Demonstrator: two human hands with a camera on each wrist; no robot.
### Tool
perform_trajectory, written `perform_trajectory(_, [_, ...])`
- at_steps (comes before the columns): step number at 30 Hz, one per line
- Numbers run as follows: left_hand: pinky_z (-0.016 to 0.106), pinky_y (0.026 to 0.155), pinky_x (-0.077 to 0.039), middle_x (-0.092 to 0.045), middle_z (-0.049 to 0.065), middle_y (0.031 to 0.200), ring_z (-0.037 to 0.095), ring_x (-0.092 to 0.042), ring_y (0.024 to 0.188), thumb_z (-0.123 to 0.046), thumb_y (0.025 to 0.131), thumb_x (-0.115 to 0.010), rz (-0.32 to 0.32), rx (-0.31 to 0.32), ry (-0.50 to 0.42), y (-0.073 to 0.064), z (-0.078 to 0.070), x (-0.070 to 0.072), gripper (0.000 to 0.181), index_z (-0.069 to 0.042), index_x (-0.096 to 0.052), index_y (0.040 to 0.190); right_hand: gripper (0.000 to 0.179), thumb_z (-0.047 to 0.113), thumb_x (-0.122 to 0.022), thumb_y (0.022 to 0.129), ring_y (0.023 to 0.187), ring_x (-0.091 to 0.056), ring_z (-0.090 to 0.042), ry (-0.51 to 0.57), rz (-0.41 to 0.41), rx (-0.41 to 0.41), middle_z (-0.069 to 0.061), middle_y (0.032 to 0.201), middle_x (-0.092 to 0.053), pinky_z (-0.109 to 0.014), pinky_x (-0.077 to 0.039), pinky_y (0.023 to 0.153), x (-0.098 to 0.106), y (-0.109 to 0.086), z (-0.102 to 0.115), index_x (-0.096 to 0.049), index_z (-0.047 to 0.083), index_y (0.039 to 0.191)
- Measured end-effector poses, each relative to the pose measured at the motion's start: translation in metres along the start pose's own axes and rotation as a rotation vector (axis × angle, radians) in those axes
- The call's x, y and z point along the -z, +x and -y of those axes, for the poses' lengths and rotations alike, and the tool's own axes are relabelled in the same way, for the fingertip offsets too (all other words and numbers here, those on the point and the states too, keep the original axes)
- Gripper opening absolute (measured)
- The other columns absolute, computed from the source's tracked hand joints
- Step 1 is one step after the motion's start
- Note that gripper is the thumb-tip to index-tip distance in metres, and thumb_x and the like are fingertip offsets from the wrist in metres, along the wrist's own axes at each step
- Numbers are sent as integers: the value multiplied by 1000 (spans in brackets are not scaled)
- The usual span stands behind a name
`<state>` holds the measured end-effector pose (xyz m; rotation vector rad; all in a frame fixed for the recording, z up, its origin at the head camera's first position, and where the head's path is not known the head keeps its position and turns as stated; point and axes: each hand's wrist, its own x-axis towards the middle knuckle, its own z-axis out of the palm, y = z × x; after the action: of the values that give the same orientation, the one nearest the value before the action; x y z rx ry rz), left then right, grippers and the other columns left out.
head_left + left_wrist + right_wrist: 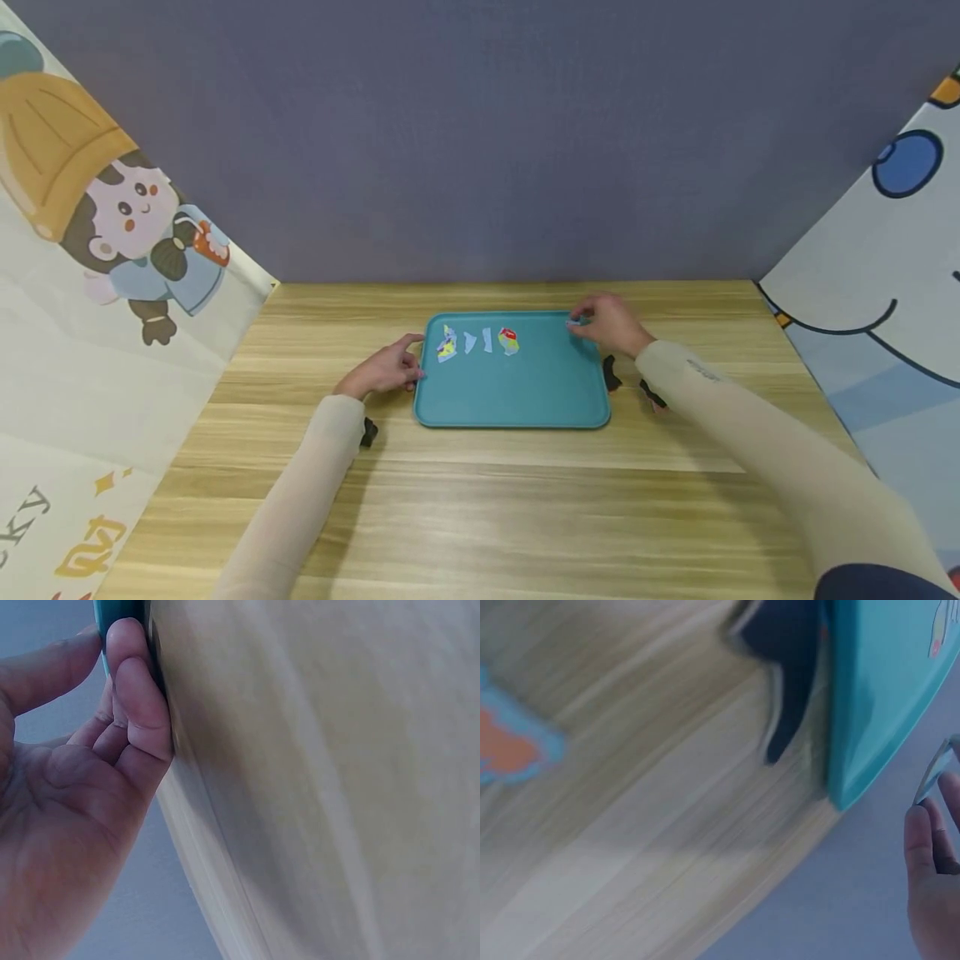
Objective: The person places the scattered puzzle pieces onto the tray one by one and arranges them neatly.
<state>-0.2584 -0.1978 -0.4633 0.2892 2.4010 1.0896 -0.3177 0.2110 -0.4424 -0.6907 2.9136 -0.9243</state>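
Observation:
At the left end of a teal tray (517, 400), my left hand (386, 369) holds the rim, thumb and fingertips right at the edge. In the left wrist view the thumb meets the tray rim (109, 609) on one side, with curled fingers (142, 697) on the other. My right hand (611, 325) pinches a small flat pale piece (933, 774) over the tray's far right corner. Several flat irregular pieces lie in a row on the tray's left half: a yellow-and-pale one (447, 344), two plain pale ones and a red-and-yellow one (509, 340).
Dark irregular pieces (611, 373) lie on the wooden table (480, 500) right of the tray, another (369, 432) by the left wrist. An orange piece with a blue border (514, 742) shows in the right wrist view. A grey-blue wall (480, 150) stands behind the table.

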Motion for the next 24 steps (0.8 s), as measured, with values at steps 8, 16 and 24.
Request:
perform_trajectory(8, [33,64,-49,-60,11,84,21,-61,67,-7,93,-59,-5,10,12,1,-1,-1,70,-9,-17,150,16,20,-75,82,91,-58,-26,21,16,0,-10,99,-63,-42,-46,79,-18,15,14,-72,6,91])
perform_trajectory(16, [33,63,-50,-59,11,83,21,-61,66,-6,92,-61,-13,18,6,2,-2,-1,71,-9,-18,149,15,17,-76,81,79,-58,-22,26,34,47,-7,89,-65,-38,-47,70,-38,28,25,-74,5,89])
perform_trajectory(24, [33,63,-50,-58,11,82,22,-61,66,-4,92,-61,-15,15,1,2,0,-1,72,-9,-18,150,11,14,-77,80,86,-60,-22,31,180,19,-6,91,-65,-38,-48,77,-52,36,31,-73,7,88])
